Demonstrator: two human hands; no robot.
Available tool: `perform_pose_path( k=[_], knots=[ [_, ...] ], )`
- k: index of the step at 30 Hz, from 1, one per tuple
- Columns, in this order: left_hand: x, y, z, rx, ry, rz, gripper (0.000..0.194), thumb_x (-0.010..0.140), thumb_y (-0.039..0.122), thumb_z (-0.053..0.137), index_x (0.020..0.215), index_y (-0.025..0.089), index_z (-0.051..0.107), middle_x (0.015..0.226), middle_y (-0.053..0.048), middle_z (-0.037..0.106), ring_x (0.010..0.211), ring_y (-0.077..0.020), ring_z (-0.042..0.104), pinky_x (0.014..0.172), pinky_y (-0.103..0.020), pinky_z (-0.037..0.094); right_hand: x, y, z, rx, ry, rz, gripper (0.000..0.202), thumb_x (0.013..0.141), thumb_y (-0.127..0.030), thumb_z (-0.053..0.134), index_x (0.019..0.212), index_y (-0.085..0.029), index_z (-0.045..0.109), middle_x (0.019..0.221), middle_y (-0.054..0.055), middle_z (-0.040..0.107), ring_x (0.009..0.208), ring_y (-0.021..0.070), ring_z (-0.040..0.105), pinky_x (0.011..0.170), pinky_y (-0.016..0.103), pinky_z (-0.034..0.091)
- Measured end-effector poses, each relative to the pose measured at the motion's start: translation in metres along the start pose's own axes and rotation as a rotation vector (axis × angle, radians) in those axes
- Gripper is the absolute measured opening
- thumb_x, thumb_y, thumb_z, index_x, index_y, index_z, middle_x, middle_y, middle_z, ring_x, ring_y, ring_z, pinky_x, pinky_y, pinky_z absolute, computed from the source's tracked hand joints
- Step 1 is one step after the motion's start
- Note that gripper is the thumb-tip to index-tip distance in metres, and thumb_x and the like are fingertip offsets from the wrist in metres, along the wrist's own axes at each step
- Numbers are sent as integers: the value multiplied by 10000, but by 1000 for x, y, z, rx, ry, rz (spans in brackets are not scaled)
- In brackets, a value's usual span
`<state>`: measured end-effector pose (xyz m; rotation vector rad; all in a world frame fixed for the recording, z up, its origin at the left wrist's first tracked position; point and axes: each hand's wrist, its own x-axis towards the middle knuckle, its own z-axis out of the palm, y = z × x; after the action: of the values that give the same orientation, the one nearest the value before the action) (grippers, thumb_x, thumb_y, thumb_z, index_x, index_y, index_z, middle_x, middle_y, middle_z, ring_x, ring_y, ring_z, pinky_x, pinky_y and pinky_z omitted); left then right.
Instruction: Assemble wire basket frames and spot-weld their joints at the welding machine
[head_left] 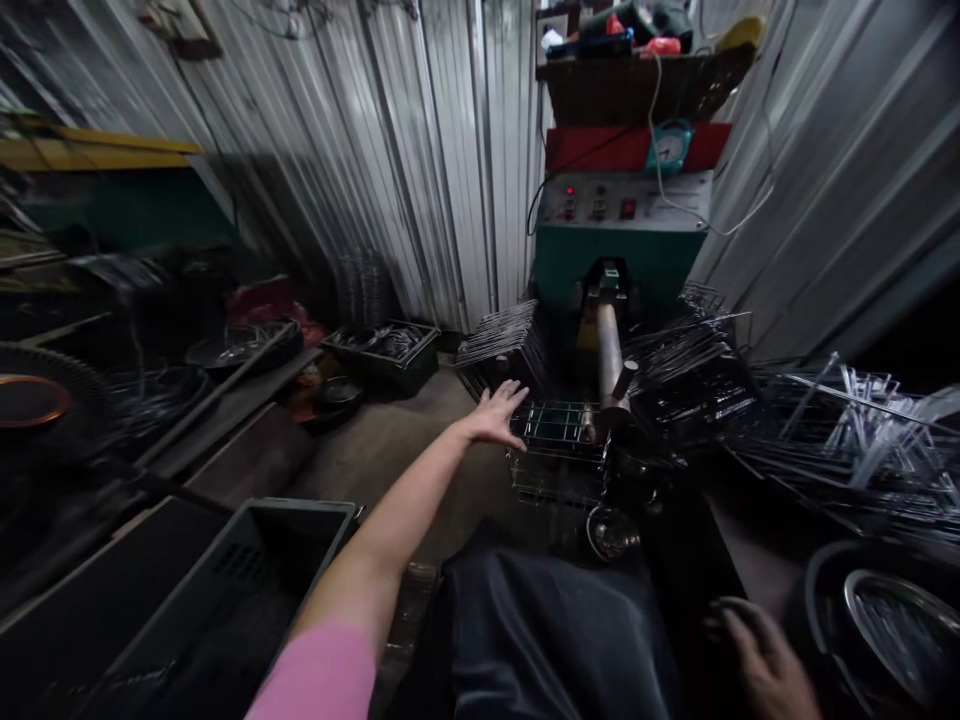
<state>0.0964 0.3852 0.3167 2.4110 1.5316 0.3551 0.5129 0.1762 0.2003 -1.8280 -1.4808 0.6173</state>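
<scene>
My left hand [495, 415] reaches forward with its fingers spread and nothing in them. It is at the left edge of a wire basket [559, 425], beside a stack of bent wire frames [499, 345]; whether it touches either I cannot tell. The basket sits under the metal arm [610, 345] of a green machine [619, 255] with a control panel. Low on the right, my right hand [772, 665] is blurred, near a round tub [817, 610]. Its fingertips are dark, and whether they hold anything is not clear.
More wire frames [690, 375] lean right of the machine arm, and a heap of loose wire parts [870, 430] lies farther right. A green crate [240, 570] stands at my left, a dark bin of metal parts [386, 350] by the wall. A fan [82, 400] stands far left.
</scene>
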Motion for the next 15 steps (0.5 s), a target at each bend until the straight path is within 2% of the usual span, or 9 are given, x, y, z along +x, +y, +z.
perform_pose_path(
  k=[2,3,6,8,11,13,15],
  knots=[
    [20,-7,1,-15,-167,-12,1217,452,538,750,1400,169,83,1469,-225,51,1350,-353,37,999,-637,106,-14,-8,39,106,-105,-22,346,732,-552,456,838,-257,604,808,67,679,774,266,649,656,331,548],
    [27,-10,4,-28,-222,-20,1240,447,524,757,1401,166,50,1465,-238,31,1349,-353,34,997,-635,110,-20,-10,55,116,-104,-40,335,715,-554,466,800,-261,605,789,64,681,760,273,651,663,340,549],
    [37,-13,16,-47,-293,-1,1241,447,524,757,1401,173,46,1457,-256,46,1347,-355,57,997,-632,104,-31,-9,83,87,-85,-94,283,720,-522,478,808,-287,608,812,56,683,774,283,648,700,369,546],
    [38,-14,22,-38,-265,40,1186,444,533,757,1392,184,135,1450,-249,126,1341,-359,107,991,-645,92,-32,-5,87,68,-99,-129,245,742,-491,474,820,-302,609,820,50,679,778,279,647,700,373,548],
    [34,-16,28,-37,-155,101,1075,429,535,766,1335,191,300,1396,-212,299,1303,-355,237,1002,-632,126,-27,-3,83,36,-138,-207,208,776,-440,460,818,-306,612,812,43,668,768,263,645,690,363,547],
    [28,-17,32,-57,-57,115,1018,427,551,762,1292,185,370,1351,-191,366,1270,-342,301,1018,-583,189,-22,-12,78,8,-187,-264,198,789,-414,455,810,-301,615,800,42,659,750,251,644,671,352,545],
    [17,-15,37,-70,39,92,987,421,571,755,1257,168,419,1326,-189,387,1250,-332,327,1021,-522,247,-16,-33,71,-31,-262,-314,204,806,-396,443,823,-292,618,804,44,655,739,238,641,656,339,537]
  ],
)
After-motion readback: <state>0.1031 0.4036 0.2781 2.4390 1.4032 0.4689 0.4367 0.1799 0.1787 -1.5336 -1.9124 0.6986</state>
